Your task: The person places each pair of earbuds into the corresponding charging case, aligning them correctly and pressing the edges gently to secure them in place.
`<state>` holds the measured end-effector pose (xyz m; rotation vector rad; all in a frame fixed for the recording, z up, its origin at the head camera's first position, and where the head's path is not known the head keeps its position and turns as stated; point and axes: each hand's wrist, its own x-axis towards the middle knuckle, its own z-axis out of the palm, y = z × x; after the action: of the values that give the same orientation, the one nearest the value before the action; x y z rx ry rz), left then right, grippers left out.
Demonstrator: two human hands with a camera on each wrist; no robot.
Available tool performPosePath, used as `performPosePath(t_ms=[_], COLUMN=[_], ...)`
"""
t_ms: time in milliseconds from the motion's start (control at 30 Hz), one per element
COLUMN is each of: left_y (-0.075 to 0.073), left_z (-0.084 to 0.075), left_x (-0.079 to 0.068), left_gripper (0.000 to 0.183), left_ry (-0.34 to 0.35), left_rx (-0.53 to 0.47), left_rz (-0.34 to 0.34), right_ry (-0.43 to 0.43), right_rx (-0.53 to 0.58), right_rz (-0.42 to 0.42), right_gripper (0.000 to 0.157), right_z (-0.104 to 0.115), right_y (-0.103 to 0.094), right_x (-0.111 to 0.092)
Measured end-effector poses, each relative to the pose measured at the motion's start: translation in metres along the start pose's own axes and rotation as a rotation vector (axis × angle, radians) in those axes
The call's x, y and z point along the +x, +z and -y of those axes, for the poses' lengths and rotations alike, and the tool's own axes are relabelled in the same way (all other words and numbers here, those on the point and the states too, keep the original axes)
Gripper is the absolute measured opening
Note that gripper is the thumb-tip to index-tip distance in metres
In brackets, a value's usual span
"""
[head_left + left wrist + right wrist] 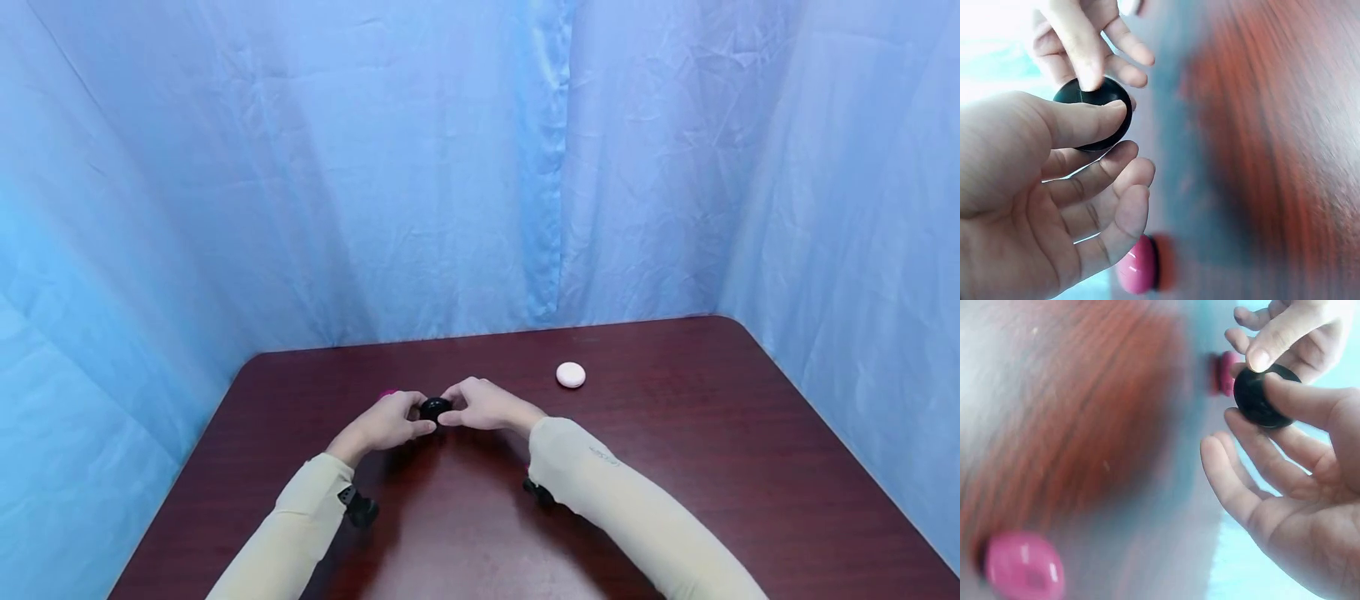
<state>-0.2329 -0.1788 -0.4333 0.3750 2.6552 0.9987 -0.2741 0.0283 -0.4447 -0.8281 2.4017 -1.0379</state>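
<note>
Pinching one black disc, our left hand and right hand both grip it. A white disc lies on the surface.

Left forearm and right forearm reach forward, angled inward. Left hand and right hand nearly meet up front, both in a thumb-to-finger pinch. Thumbs sit close, tips toward each other; remaining fingers bent, slightly spread.
</note>
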Motion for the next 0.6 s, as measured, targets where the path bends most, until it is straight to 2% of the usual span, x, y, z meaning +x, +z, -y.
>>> performPosePath(t_ms=[167, 267, 433, 600], left_y=[-0.003, -0.001, 0.009, 0.024], left_z=[-0.022, -0.032, -0.046, -0.057], left_x=[-0.005, -0.007, -0.01, -0.012], left_gripper=[0.023, 0.024, 0.024, 0.025], left_ry=[0.082, 0.145, 0.234, 0.284], left_rx=[0.025, 0.01, -0.096, -0.201], left_rz=[-0.032, -0.039, -0.052, -0.061], right_ry=[-0.096, -0.145, -0.195, -0.197], right_rx=[0.066, 0.032, -0.076, -0.057], right_rz=[-0.039, -0.069, -0.116, -0.131], right_gripper=[0.03, 0.027, 0.024, 0.025], right_z=[0.001, 0.0, -0.003, -0.007], right_y=[-0.019, -0.028, -0.042, -0.051], right_x=[-0.022, -0.034, -0.055, -0.076])
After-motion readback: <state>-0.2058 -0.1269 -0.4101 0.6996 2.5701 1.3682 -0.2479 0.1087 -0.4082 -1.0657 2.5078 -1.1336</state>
